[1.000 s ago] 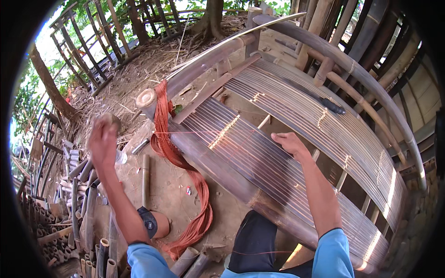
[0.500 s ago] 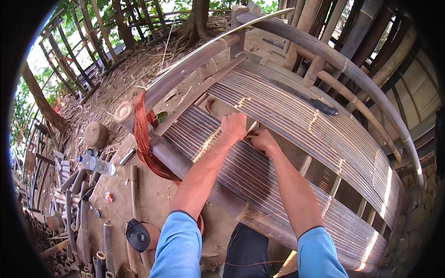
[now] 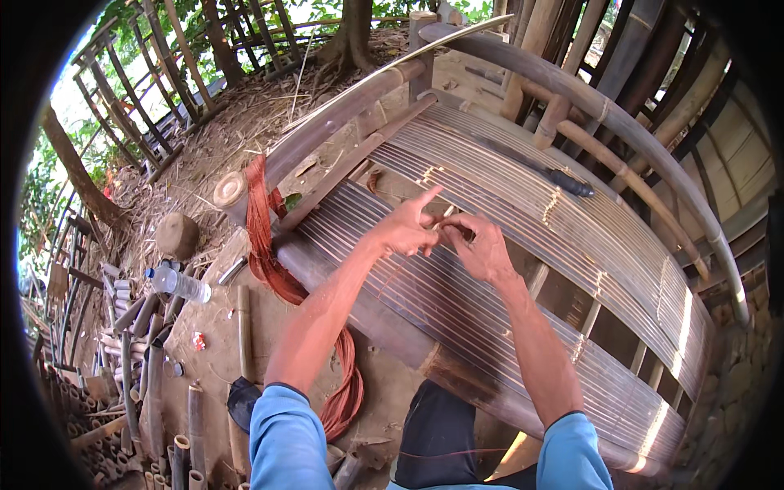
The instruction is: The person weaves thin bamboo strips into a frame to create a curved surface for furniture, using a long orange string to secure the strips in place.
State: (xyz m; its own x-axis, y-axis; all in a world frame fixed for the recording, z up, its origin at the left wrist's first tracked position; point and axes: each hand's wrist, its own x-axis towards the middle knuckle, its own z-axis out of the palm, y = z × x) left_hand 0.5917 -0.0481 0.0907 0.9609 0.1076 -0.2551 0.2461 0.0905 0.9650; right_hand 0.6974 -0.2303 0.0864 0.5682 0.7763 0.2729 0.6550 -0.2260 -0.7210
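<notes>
My left hand is held over the slatted bamboo bench seat, its index finger stretched out and its other fingers loosely bent. Close against its fingertips, my right hand is pinched closed; what it grips is too small to make out. Both hands are at the gap between two slatted panels, by a pale cross strut. A thin reddish strand loops below my left hand over the slats. A bundle of red-brown cord hangs over the bench's front left corner and runs down to the ground.
A long dark tool with a black handle lies on the far slats. Bamboo rails bound the bench's back and left. On the ground at left are a water bottle, a round stone, a dark cap and cut bamboo pieces.
My left hand has opened from a closed grip, its index finger now stretched out. My right hand has risen slightly and turned, still pinched. More of the red-brown cord shows beside my left arm.
</notes>
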